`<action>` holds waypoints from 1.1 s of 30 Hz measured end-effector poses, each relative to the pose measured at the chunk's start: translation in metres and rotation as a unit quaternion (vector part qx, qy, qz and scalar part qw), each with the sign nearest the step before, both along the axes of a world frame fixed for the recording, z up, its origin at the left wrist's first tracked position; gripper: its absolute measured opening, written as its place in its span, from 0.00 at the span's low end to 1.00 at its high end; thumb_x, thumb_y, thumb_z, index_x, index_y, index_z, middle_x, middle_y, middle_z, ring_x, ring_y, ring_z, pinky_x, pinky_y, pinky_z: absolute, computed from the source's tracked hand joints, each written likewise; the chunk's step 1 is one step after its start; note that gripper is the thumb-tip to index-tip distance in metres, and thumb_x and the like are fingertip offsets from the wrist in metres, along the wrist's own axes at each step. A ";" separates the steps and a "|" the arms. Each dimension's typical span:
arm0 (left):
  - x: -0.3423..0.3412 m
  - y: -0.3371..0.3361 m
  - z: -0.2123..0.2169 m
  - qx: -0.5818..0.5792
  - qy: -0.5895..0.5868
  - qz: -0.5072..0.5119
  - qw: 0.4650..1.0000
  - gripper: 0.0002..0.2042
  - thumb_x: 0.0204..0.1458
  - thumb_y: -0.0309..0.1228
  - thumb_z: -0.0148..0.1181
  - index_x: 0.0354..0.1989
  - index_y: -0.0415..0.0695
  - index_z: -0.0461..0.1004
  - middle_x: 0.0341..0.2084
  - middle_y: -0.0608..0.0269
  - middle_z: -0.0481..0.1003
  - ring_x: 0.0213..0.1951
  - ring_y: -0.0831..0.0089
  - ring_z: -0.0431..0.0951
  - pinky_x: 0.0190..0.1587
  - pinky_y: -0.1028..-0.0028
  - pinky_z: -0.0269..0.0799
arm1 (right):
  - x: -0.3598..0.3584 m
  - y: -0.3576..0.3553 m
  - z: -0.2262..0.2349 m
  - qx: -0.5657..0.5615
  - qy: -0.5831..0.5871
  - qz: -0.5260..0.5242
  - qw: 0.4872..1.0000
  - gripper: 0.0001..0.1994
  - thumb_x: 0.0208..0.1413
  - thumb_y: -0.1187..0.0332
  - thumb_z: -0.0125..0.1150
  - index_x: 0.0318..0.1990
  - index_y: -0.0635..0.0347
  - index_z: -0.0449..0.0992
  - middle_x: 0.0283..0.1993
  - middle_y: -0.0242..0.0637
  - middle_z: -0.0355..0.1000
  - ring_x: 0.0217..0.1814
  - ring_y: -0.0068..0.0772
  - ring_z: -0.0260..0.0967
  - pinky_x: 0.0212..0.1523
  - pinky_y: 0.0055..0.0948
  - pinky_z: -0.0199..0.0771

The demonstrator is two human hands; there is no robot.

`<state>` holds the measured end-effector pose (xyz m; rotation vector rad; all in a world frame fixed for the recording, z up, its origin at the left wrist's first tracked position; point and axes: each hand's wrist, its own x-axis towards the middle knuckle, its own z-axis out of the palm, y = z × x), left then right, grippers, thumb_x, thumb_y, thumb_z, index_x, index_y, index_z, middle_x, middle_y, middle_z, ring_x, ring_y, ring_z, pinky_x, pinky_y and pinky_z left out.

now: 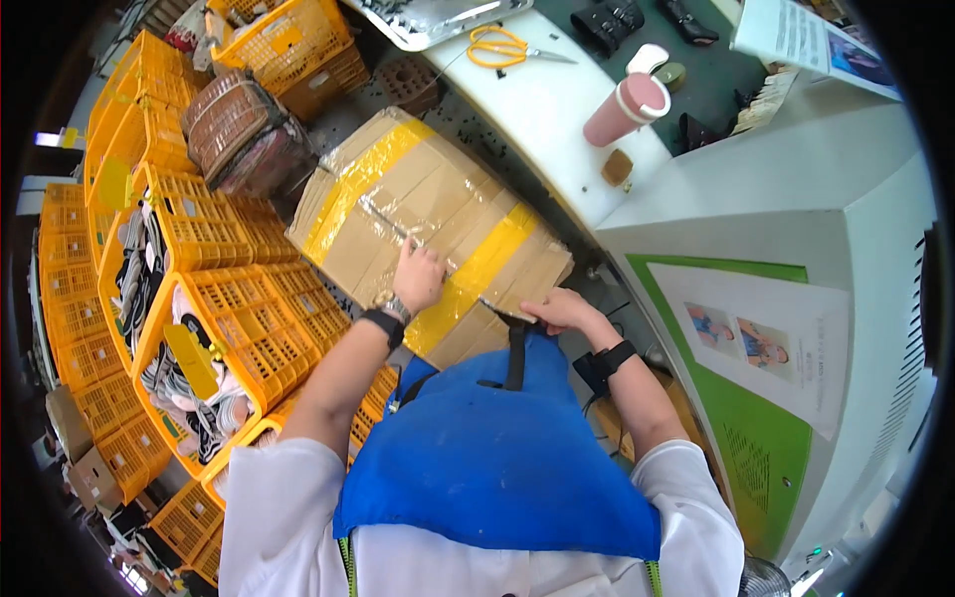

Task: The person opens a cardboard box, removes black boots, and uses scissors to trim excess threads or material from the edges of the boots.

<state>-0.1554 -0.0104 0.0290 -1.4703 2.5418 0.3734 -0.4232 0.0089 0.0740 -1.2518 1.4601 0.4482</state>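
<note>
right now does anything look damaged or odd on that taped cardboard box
The brown cardboard box with yellow tape bands looks worn: its top is creased and uneven, patched with clear tape. The left hand presses on its top, the right hand rests at its near edge. Nothing looks spilled.

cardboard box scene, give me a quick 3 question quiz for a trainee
1. True or false: the cardboard box is sealed with yellow tape.
2. Which hand rests on top of the box along its centre seam? A) left hand B) right hand
3. What tool lies on the white counter beyond the box, left of the pink cup?

Key
1. True
2. A; the right hand is at the box's near edge.
3. The yellow-handled scissors.
</note>
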 end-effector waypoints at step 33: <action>0.000 0.023 -0.021 -0.074 0.085 0.019 0.993 0.08 0.46 0.30 0.45 0.29 0.46 0.72 0.30 0.62 0.70 0.43 0.66 0.66 0.52 0.59 0.53 | 0.032 -0.227 -0.013 -0.462 0.104 -0.117 0.873 0.17 0.36 0.66 0.60 0.36 0.56 0.64 0.33 0.45 0.70 0.38 0.49 0.69 0.38 0.43 0.67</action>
